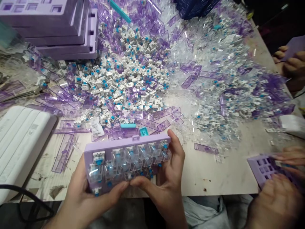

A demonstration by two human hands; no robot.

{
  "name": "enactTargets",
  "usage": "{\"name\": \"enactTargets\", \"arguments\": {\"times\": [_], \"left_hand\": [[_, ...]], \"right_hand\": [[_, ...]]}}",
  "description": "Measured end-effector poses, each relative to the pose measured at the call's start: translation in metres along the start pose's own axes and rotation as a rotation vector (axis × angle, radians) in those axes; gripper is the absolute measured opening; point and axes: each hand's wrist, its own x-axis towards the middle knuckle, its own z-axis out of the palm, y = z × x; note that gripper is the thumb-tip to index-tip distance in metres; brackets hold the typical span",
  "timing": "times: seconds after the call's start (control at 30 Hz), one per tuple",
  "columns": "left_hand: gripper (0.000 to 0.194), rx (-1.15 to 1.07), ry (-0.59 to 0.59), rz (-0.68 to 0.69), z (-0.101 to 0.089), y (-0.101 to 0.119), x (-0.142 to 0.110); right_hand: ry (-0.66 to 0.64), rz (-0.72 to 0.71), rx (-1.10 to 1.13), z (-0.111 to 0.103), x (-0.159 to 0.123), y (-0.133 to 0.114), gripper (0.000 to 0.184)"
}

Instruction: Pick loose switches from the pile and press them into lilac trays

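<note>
Gripping purple case at six o'clock, with left hand and right hand closed around opposite ends. Largely covered with clear caps, seemingly; apparently lacking caps over some corner and near-edge switches.

This looks like a small assembly workshop, with piece work done by hand. Loose blue-and-white key switches lie heaped across a pale, stained table, mixed with a spread of clear plastic pieces and translucent purple parts. Lilac cases of one kind are stacked at the far left, and a dark blue basket stands at the far edge. More than one person works here: on the right, a co-worker's hands hold a lilac frame, and other hands show farther off by the table's far-right edge.
</note>
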Motion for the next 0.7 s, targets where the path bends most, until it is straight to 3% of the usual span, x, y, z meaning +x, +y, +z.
{"name": "enactTargets", "arguments": {"times": [0.1, 0.17, 0.33, 0.4, 0.57, 0.7], "left_hand": [[0.052, 0.017, 0.008, 0.030, -0.003, -0.002, 0.001], [0.050, 0.010, 0.016, 0.050, -0.004, -0.003, 0.002], [0.044, -0.008, 0.008, 0.023, -0.005, -0.001, 0.006], [0.041, -0.020, 0.005, 0.018, -0.004, 0.001, 0.007], [0.040, -0.050, 0.006, 0.009, 0.000, 0.008, 0.008], [0.036, -0.097, -0.024, 0.020, 0.000, 0.011, 0.009]], "right_hand": [[0.029, -0.034, -0.023, 0.002, -0.001, 0.002, 0.101], [0.085, -0.138, -0.031, 0.003, -0.002, 0.003, 0.098], [0.146, -0.396, -0.164, 0.004, -0.002, -0.001, 0.050], [0.198, -0.445, -0.242, 0.003, -0.002, -0.003, 0.042], [0.042, -0.474, -0.390, -0.003, 0.001, -0.010, 0.029], [0.038, -0.517, -0.512, -0.008, 0.007, -0.016, 0.021]]}}
